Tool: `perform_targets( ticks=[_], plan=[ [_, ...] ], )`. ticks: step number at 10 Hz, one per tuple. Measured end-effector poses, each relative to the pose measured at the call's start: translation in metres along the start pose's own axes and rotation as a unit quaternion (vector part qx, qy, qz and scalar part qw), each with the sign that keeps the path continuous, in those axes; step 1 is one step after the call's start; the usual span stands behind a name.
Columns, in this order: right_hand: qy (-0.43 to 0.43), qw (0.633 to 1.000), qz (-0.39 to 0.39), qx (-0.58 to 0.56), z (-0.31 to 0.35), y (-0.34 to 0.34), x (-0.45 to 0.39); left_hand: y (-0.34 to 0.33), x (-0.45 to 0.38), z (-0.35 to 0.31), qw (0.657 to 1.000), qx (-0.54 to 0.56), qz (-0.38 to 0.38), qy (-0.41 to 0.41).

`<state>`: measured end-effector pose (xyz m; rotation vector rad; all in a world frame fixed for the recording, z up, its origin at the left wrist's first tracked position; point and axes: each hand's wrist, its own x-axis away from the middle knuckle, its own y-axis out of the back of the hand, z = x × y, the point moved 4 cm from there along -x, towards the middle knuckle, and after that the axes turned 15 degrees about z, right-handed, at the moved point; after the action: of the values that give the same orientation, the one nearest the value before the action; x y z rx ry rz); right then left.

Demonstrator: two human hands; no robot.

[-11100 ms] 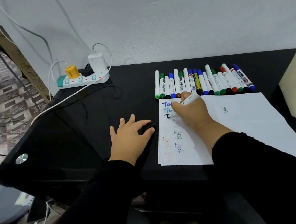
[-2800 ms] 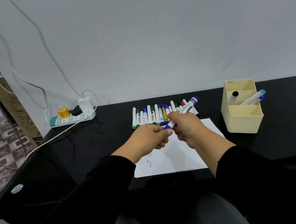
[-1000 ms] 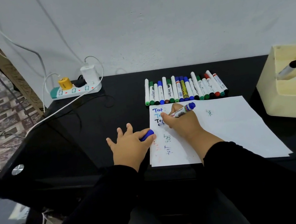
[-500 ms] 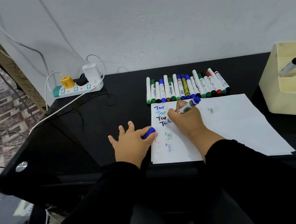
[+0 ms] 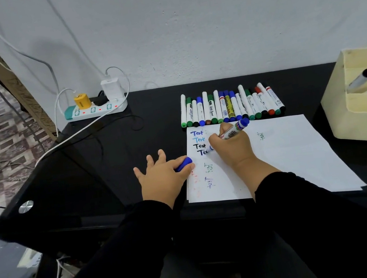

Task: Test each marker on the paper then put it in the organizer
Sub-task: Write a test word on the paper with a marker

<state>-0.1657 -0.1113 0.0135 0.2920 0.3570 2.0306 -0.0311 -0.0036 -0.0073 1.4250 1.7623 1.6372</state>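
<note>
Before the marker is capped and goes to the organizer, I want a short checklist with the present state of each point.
1. Right hand holds the blue marker firmly: ok.
2. Test word on the paper finished: cannot tell, the hand covers its end.
3. Blue cap ready in the left hand: ok.
4. Cream organizer has free room: ok.
5. Way to the organizer is free of the marker row: ok.
</note>
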Motion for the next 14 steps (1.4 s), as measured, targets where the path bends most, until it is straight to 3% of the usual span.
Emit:
perform_targets(
  ticks=[7,9,10,12,13,14],
  plan=[
    [0.004,0.999,0.000,-0.040,-0.001,0.003,0.001,0.000,0.000,-0.001,1.000,0.004,0.007,-0.001],
    [-0.082,0.976,-0.036,-0.197,-0.009,0.014,-0.008,0.000,0.001,-0.001,1.000,0.013,0.000,-0.008],
    [-0.156,0.950,0.010,-0.272,-0.008,0.020,-0.013,0.001,0.002,-0.001,1.000,0.014,0.008,-0.003],
    [-0.149,0.919,0.070,-0.358,-0.004,0.026,-0.013,0.009,0.007,0.000,0.991,0.131,-0.015,-0.012],
    [-0.109,0.915,0.089,-0.378,0.009,0.032,-0.010,0.022,0.014,-0.006,0.977,0.190,-0.077,-0.052],
    [-0.075,0.931,0.094,-0.344,0.030,0.038,-0.003,0.038,0.027,-0.025,0.947,0.280,-0.071,-0.141]
  ],
)
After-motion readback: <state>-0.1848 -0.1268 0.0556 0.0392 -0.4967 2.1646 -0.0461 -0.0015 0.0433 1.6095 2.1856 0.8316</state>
